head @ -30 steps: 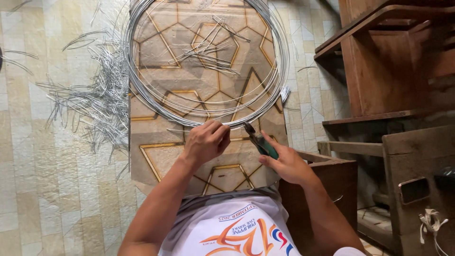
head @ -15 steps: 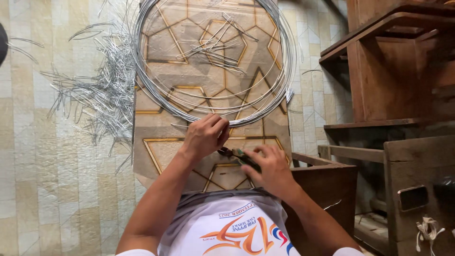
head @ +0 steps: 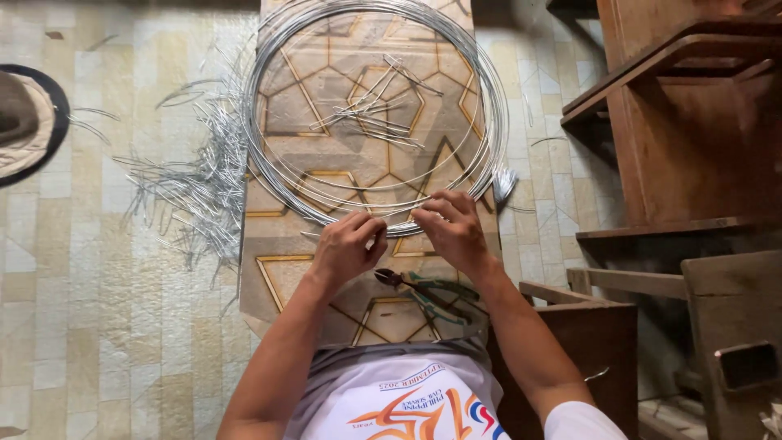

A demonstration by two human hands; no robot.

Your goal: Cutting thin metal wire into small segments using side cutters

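A large coil of silver wire (head: 277,106) lies on a patterned board (head: 285,269) in front of me. My left hand (head: 346,248) and my right hand (head: 450,228) both pinch the near edge of the coil, a few centimetres apart. Green-handled pliers (head: 428,292) lie on the board just below my hands, held by neither. Several short cut wire pieces (head: 371,114) rest inside the coil.
A heap of cut wire pieces (head: 191,183) is scattered on the tiled floor left of the board. A round dark mat (head: 32,122) sits at the far left. Wooden furniture (head: 684,138) and a dark wooden box (head: 586,342) stand at the right.
My right hand has put the pliers down on the board and moved up to the coil. Both hands now pinch the wire.
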